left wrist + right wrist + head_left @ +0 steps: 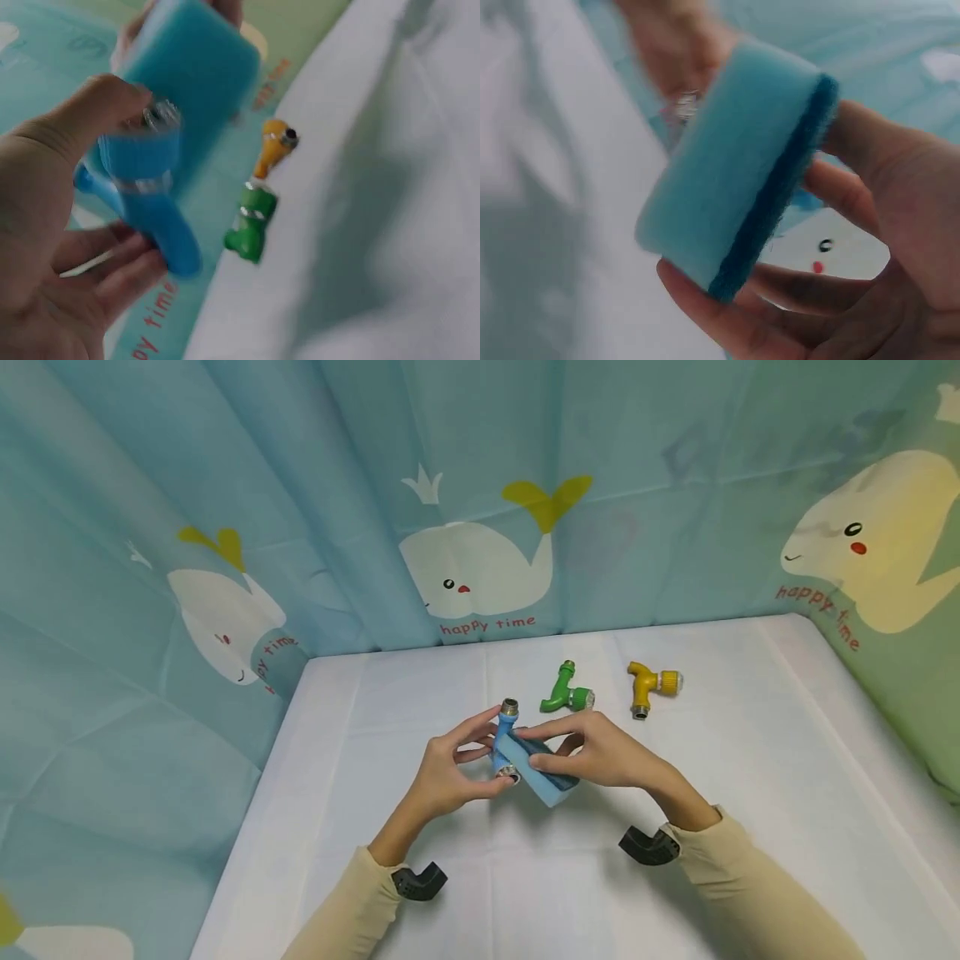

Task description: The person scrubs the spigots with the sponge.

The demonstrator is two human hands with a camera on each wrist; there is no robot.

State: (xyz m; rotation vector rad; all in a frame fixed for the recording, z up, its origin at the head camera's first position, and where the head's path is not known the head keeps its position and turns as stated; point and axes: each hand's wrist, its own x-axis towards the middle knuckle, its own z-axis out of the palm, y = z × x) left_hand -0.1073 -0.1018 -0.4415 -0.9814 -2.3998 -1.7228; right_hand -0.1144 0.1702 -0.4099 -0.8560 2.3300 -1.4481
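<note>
A blue faucet (pixel 504 742) is held above the table by my left hand (pixel 444 772), thumb at its knob end and fingers along its body. In the left wrist view the ribbed knob of the blue faucet (pixel 142 154) shows under the thumb. My right hand (pixel 600 750) grips a light blue sponge (pixel 534 768) with a darker scouring layer. The sponge's soft side lies right against the faucet in the head view. From the right wrist, the sponge (pixel 720 165) hides most of the faucet, and fingers wrap its dark side.
A green faucet (pixel 562 690) and a yellow faucet (pixel 647 685) lie on the white-covered table (pixel 390 710) beyond the hands. A blue curtain (pixel 315 485) printed with whales hangs behind the table's far edge. Black wrist mounts sit on both sleeves.
</note>
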